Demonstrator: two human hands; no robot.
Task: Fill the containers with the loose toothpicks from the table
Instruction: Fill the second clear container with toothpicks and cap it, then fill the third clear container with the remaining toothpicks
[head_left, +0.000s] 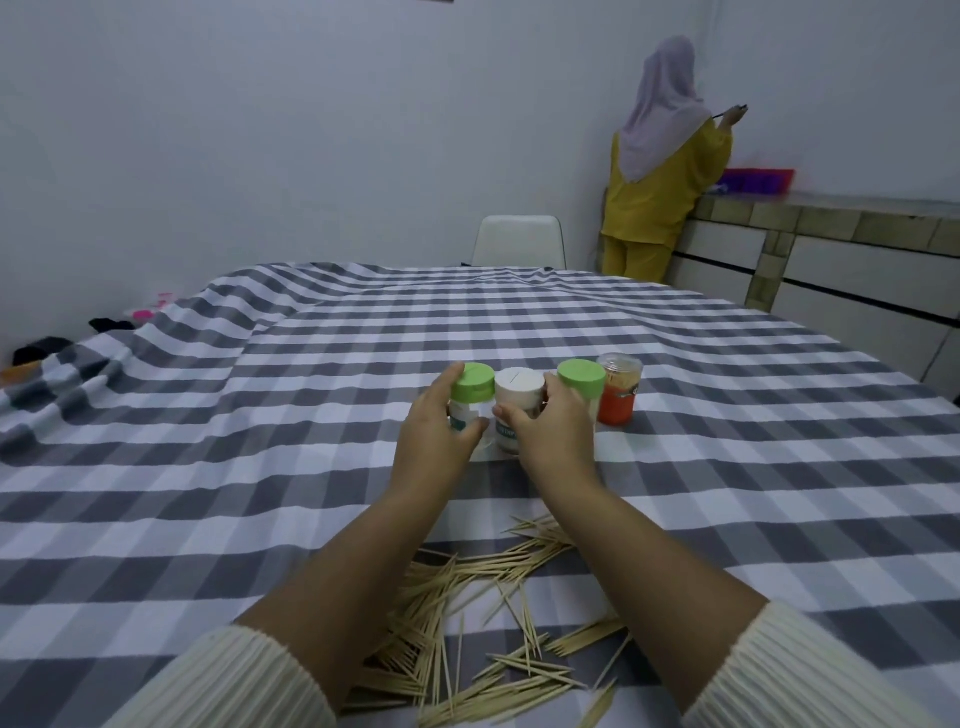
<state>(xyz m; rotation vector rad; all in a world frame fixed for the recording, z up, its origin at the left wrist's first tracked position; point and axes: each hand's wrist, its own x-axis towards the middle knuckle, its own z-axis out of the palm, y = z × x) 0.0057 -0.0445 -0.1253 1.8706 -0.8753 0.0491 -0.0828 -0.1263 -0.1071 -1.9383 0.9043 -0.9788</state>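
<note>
Several toothpick containers stand in a row mid-table. My left hand (435, 426) grips the left green-lidded container (471, 385), fingers curled round its side. My right hand (551, 431) wraps round the white-lidded container (519, 395) beside it. A second green-lidded container (581, 378) stands just behind my right hand. A red clear-topped container (618, 391) packed with toothpicks is at the row's right end. A heap of loose toothpicks (483, 623) lies near the front edge, between and under my forearms.
A grey-and-white checked cloth (260, 467) covers the table, rumpled at the left. A white chair (518, 241) stands at the far side. A person in yellow (660, 187) stands at a counter (831, 234) at the back right.
</note>
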